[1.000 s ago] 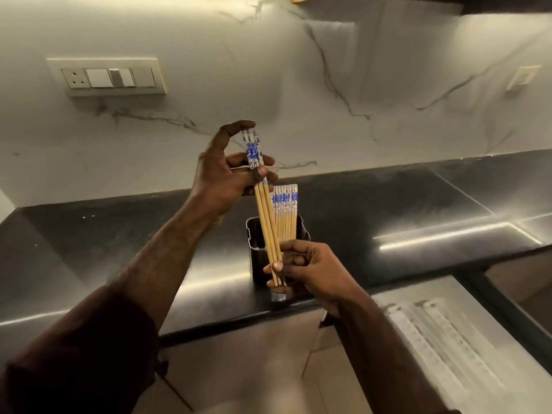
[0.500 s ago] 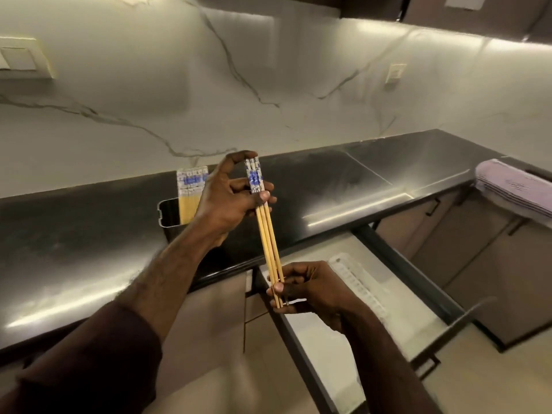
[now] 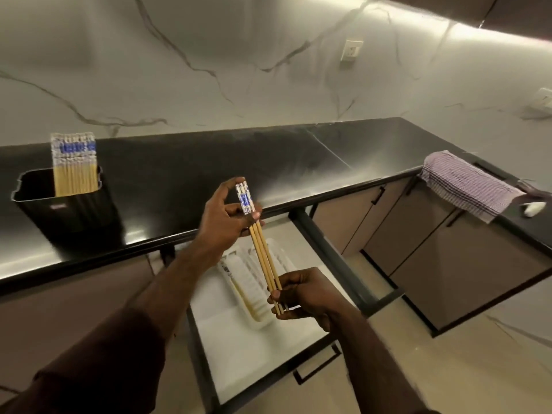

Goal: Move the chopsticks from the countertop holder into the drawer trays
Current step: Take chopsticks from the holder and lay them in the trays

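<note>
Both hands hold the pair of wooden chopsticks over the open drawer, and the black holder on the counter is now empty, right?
Not empty. In the head view the black countertop holder contains a bundle of blue-patterned wooden chopsticks. Left hand and right hand do hold the pair over the open drawer.

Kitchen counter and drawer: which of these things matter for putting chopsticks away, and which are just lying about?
In the job:
held chopsticks, in left hand and right hand
black holder
drawer tray

Lying about:
checked towel
wall socket

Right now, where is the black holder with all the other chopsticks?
In the head view, the black holder stands on the dark countertop at the far left, left of both hands and the open drawer.
</note>
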Demonstrator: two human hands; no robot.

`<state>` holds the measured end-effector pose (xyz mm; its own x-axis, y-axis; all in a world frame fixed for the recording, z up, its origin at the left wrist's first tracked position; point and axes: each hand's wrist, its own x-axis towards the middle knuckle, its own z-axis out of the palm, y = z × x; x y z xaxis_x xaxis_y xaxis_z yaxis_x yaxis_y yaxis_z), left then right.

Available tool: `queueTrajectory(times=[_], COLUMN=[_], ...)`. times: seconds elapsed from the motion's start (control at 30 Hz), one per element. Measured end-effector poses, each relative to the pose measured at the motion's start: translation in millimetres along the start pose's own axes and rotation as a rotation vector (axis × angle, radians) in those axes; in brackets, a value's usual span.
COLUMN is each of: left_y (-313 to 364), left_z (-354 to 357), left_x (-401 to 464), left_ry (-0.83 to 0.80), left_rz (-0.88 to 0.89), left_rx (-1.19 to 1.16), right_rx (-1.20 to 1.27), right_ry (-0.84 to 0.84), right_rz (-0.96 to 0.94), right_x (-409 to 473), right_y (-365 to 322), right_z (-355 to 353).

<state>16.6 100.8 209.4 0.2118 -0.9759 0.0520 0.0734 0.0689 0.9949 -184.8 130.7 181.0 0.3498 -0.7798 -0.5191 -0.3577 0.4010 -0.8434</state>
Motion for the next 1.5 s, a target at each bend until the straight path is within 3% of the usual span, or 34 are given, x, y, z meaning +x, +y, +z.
queueTrajectory(times=[0.33,0.6,0.7,0.9,1.13,1.5], left_y=[-124.3,-222.8,-250.2,-284.5,-286.7,-293.1], left_z=[18.2,16.8,13.5,6.0,7.7,12.4], left_x=[39.8,57.4,62.7,66.1,67.9,72.3], left_ry=[0.085,-0.04,-0.099,-0.168,-0.177,-0.365], left_rz=[-0.267,-0.405,-0.419,-0.367,-0.391,-0.394], left_rx=[0.344,0.606,0.913,1.222,1.308,1.499], right_rx=[-0.146,-0.201,-0.236,-0.378,-0.553,-0.83], right_ry=[-0.01,0.048,0.084,0.098,0.04,0.03], right_rz=[0.239,0.457,0.496,0.461,0.428,0.325], right_x=[95.9,176.9,199.8,234.3,251.5,256.2], right_y=[45.1,93.8,105.5,122.4,128.1,136.0], right_z=[-29.9,-20.2,-14.4,-6.3,3.0,20.6])
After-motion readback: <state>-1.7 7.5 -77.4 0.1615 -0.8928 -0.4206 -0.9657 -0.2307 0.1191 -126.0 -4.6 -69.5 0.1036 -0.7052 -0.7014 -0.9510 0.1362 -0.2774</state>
